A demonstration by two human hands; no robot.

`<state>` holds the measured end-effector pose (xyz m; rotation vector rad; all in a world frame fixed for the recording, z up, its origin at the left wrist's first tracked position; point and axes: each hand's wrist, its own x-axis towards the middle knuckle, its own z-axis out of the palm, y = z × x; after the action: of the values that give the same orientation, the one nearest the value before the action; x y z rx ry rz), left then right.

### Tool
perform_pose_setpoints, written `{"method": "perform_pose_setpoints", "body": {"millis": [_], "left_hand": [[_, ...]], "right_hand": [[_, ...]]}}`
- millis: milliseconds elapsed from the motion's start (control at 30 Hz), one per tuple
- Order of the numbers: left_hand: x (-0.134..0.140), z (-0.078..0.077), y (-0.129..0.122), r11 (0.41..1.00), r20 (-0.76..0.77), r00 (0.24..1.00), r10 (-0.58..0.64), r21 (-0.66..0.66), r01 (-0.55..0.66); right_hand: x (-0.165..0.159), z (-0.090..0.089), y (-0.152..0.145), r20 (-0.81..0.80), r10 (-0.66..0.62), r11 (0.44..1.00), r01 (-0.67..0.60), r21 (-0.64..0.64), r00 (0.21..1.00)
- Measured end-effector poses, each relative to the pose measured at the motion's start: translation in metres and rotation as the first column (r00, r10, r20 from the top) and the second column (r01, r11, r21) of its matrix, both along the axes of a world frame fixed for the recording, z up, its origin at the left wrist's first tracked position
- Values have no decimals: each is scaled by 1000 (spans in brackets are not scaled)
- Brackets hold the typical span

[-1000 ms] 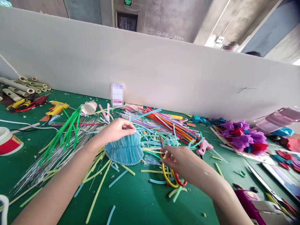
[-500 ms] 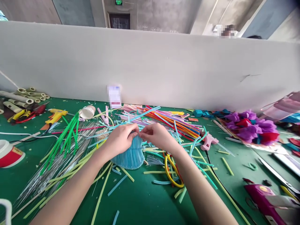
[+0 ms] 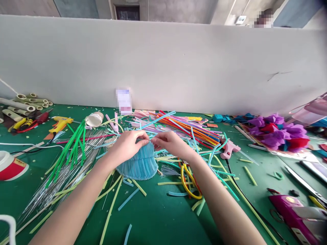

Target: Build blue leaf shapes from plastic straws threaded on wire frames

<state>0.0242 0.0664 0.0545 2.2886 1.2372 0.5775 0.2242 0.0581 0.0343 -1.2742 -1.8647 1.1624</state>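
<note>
— Holding what?
— Pinching a blue ribbed piece, centre, by its far edge with the left hand; near its far-right corner with the right hand, grip impossible to tell.
— Any risk?
— Perhaps bending, from uneven tugging.

The blue fan-shaped piece looks ribbed and fuzzy. The worktop is smooth with a faint sheen, the thin wires shiny metal, the yellow glue gun smooth plastic, the partition matt, the purple petals cloth-like.

Green tabletop: coloured strips, silvery wires, yellow glue gun.
</note>
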Motion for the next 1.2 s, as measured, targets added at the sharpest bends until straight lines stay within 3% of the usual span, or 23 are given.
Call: {"method": "perform_pose_setpoints", "body": {"millis": [100, 400, 1200], "left_hand": [[-3, 2, 1, 999, 32, 999, -29, -24, 30], [-1, -2, 2, 1000, 21, 1000, -10, -3, 10], [0, -1, 2, 999, 39, 999, -25, -21, 26]], "right_hand": [[8, -1, 3, -117, 55, 994, -66, -92, 992], [7, 4, 0, -40, 66, 996, -68, -50, 997], [10, 0, 4, -174, 20, 986, -48, -161, 985]]}}
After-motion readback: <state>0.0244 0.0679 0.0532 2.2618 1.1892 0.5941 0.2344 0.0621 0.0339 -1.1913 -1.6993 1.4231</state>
